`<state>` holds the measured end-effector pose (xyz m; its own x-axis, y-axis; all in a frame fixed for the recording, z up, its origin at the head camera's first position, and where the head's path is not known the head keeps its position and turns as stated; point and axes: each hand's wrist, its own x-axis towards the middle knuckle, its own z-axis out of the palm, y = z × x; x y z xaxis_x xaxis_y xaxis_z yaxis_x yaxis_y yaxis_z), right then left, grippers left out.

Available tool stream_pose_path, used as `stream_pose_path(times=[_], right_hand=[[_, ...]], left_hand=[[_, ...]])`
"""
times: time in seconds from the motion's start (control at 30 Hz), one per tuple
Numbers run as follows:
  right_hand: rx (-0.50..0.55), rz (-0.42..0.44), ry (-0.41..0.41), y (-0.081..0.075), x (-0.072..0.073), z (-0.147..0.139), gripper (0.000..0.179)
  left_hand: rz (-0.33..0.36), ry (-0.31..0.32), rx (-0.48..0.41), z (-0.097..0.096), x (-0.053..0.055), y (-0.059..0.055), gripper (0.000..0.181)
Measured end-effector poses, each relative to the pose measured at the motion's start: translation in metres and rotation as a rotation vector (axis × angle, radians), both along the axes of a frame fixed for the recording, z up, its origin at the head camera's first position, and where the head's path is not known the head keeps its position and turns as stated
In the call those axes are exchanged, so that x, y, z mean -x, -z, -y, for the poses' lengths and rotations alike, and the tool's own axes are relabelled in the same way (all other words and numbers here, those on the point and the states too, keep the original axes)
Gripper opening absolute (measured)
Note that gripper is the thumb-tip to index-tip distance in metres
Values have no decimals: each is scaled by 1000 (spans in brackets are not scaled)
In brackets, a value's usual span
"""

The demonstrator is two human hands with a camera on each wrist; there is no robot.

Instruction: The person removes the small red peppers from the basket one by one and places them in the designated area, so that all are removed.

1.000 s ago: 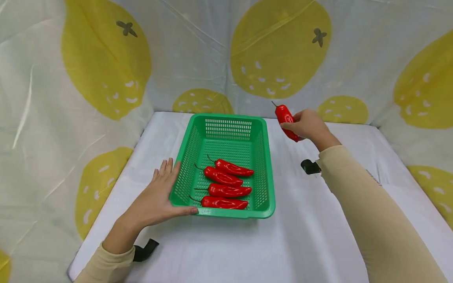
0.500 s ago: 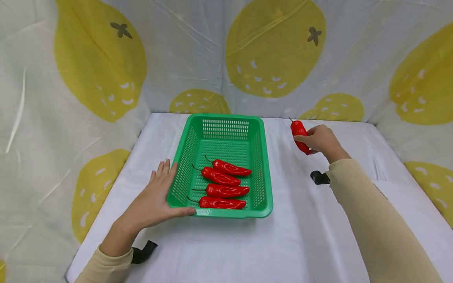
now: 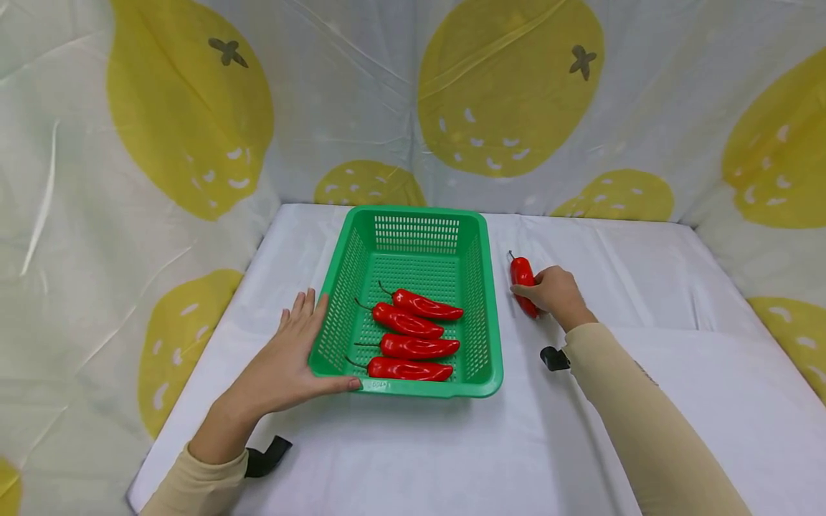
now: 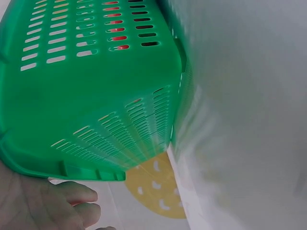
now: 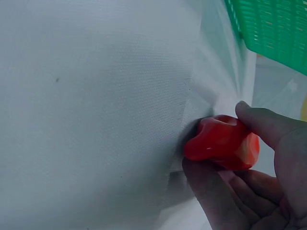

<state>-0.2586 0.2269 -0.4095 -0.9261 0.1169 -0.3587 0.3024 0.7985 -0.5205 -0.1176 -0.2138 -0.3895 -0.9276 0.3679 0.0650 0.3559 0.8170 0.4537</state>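
Note:
A green plastic basket (image 3: 419,389) stands on the white-covered table, with several red chili peppers (image 3: 413,348) lying crosswise in its nearer half. My left hand (image 3: 290,369) rests at the basket's near left corner, thumb along the front rim and straight fingers spread beside the left wall. Right of the basket, my right hand (image 3: 558,297) pinches another red chili pepper (image 3: 521,272) between thumb and fingers, its stem pointing away from me. In the right wrist view this pepper (image 5: 223,143) is held close over the white cloth.
White cloth (image 3: 677,387) covers the table to the right of the basket. Behind and at the sides hang white sheets printed with large yellow lemons (image 3: 510,86). A black piece (image 3: 555,358) shows at the right wrist, another black piece (image 3: 267,456) at the left.
My right hand has come down and nearer with the pepper, from raised above the far table to close over the cloth beside the basket. The left hand and basket have stayed put.

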Motion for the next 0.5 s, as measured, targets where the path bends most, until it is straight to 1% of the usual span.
stream_pose_path(times=[0.1, 0.23, 0.37, 0.43, 0.5], right_hand=[[-1, -14, 19, 3, -2, 1, 62], [-17, -8, 23, 2, -3, -1, 66], [-24, 3, 10, -5, -5, -6, 73], [-25, -13, 5, -12, -5, -8, 79], [-25, -47, 4, -17, -4, -12, 90]], left_hand=[[4, -2, -1, 0, -1, 0, 135], [6, -1, -1, -1, -1, 0, 135], [6, -1, 3, -1, 0, -2, 135], [7, -1, 1, -1, 0, -2, 135], [8, -1, -1, -1, 0, -2, 135]])
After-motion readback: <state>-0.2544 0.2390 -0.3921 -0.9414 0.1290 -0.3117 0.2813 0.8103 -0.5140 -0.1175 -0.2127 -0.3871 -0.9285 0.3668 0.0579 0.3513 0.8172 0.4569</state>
